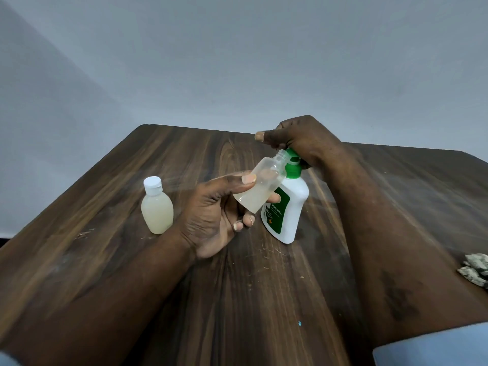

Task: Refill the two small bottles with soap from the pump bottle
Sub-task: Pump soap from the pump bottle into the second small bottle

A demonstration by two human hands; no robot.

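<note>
Grey wall (237,62) behind scratched dark table (105,260) with pump bottle (293,212)

Two small bottles share the frame: one capped bottle (157,212) at centre left and one open bottle (260,184) at centre. One pump bottle (295,207), white with a green top, stands just right of centre. Two grips are in view, the left grip (211,220) and the right grip (303,138). One crumpled scrap (475,269) lies at the right edge, all on one wooden surface (250,299).
</note>
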